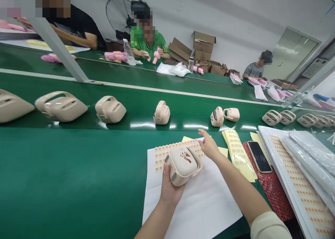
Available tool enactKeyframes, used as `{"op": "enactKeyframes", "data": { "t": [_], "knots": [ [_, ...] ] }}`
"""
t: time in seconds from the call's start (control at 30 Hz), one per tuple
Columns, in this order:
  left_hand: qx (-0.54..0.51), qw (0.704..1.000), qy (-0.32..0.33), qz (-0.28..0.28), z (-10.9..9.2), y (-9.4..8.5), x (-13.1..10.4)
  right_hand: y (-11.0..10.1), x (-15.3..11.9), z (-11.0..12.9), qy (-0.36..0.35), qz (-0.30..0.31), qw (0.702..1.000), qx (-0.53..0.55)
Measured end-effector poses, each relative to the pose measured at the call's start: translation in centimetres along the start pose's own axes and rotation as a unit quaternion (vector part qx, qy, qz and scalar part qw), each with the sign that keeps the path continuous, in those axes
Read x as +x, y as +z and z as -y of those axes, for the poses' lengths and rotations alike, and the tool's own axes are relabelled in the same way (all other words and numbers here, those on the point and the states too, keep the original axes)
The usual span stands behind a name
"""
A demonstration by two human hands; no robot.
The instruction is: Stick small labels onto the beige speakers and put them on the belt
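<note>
My left hand [170, 190] is closed around the lower side of a small beige device with a carry handle [182, 164]. Its pale front face is tilted up and bears a dark red printed figure. Underneath lies a white sheet [193, 207] with rows of small orange round stickers [160, 158] along its far part. To the right of the device, my right hand [208, 144] hovers over the sheet's far edge, thumb and forefinger apart. Nothing shows between those fingers, though a tiny sticker on a fingertip would be too small to make out.
Several similar beige devices [111, 110] stand in a row along the green belt [138, 110]. At right are yellow sticker strips [238, 151], a phone [259, 157], red bubble wrap [277, 193] and stacked sticker sheets [295, 176]. Across the belt, other people handle pink items [156, 55].
</note>
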State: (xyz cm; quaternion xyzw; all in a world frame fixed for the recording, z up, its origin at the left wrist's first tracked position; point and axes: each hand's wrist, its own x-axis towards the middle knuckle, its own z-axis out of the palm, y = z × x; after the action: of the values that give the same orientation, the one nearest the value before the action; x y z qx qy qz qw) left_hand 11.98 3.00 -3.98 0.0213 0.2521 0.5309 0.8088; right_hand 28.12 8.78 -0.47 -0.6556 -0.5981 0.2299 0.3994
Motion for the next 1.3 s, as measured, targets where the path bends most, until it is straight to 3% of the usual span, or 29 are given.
{"op": "enactKeyframes", "data": {
  "t": [0.07,0.17,0.33,0.4,0.47,0.53,0.7,0.93,1.17,1.3],
  "knots": [
    [-0.043,0.996,-0.021,0.079,0.0,-1.1,0.5,1.4,1.8,-1.5,0.004,0.031,0.999,-0.021],
    [-0.093,0.979,-0.025,0.182,-0.1,-2.2,1.2,3.0,2.7,-3.1,0.003,0.015,1.000,-0.008],
    [-0.153,0.955,-0.013,0.253,-0.6,-2.8,2.1,2.3,1.3,-2.5,0.029,-0.059,0.997,0.045],
    [-0.170,0.951,-0.011,0.258,-0.7,-2.7,2.2,1.7,-0.3,-0.9,0.057,-0.076,0.983,0.154],
    [-0.179,0.951,-0.011,0.252,-0.6,-2.5,2.2,1.6,-2.3,1.2,0.077,-0.062,0.952,0.291],
    [-0.188,0.953,-0.007,0.236,-0.5,-2.1,2.1,2.0,-4.3,3.1,0.085,-0.036,0.939,0.332],
    [-0.206,0.960,0.003,0.191,-0.3,-1.1,1.4,3.8,-7.0,5.2,0.086,-0.050,0.963,0.252],
    [-0.198,0.966,-0.007,0.166,-0.3,-1.0,1.1,4.5,-7.4,4.7,0.003,-0.110,0.980,0.164],
    [-0.200,0.965,-0.003,0.169,-0.1,-0.8,1.0,5.0,-7.6,4.9,0.011,-0.125,0.980,0.156],
    [-0.205,0.967,-0.001,0.148,-0.2,-0.8,0.9,5.4,-7.6,4.2,-0.071,-0.142,0.981,0.108]
  ]
}}
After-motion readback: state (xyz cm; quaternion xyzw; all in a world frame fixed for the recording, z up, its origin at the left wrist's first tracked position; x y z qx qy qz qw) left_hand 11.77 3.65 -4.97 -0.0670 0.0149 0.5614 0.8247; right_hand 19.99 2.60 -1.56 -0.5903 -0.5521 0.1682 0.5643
